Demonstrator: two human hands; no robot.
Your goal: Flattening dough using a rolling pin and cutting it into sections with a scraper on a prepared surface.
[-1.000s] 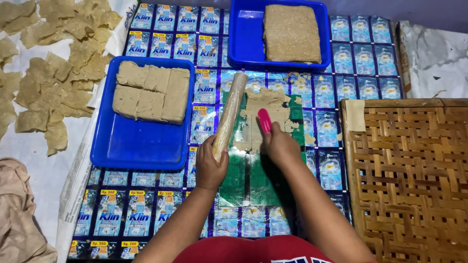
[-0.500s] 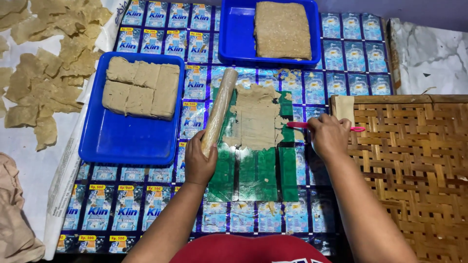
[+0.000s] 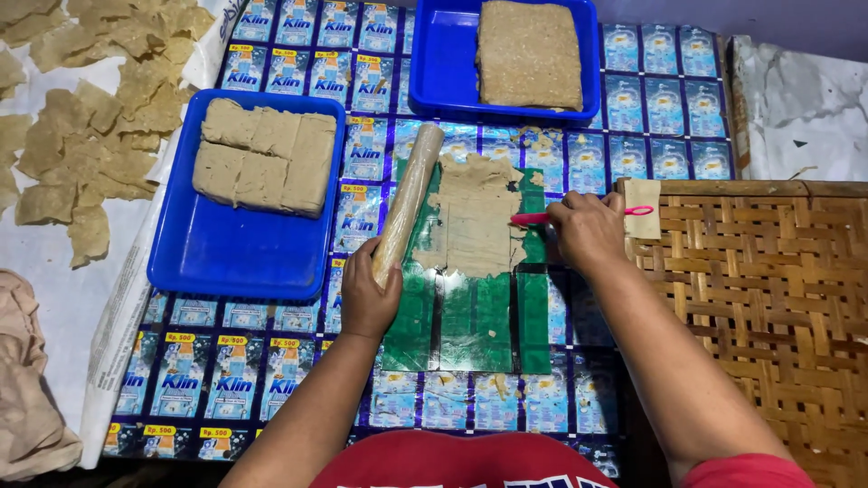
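Note:
My left hand (image 3: 366, 294) grips the near end of a long wooden rolling pin (image 3: 409, 201), which lies along the left edge of a green plastic sheet (image 3: 470, 312). A thin, ragged sheet of tan dough (image 3: 475, 217) is spread on the far half of that green sheet. My right hand (image 3: 586, 230) is closed around a pink-handled tool (image 3: 533, 218), its tip at the dough's right edge and its other end poking out toward a woven bamboo tray (image 3: 759, 298).
A blue tray (image 3: 226, 262) at left holds cut dough blocks (image 3: 262, 158). A second blue tray (image 3: 443, 81) at the back holds a large dough slab (image 3: 529, 54). Several thin dough pieces (image 3: 90, 117) dry on white plastic at far left. A small dough square (image 3: 642, 194) rests on the bamboo tray's corner.
My right hand has swung from the dough's middle to its right edge with the pink tool, then edged back left. The rolling pin and my left hand stay put.

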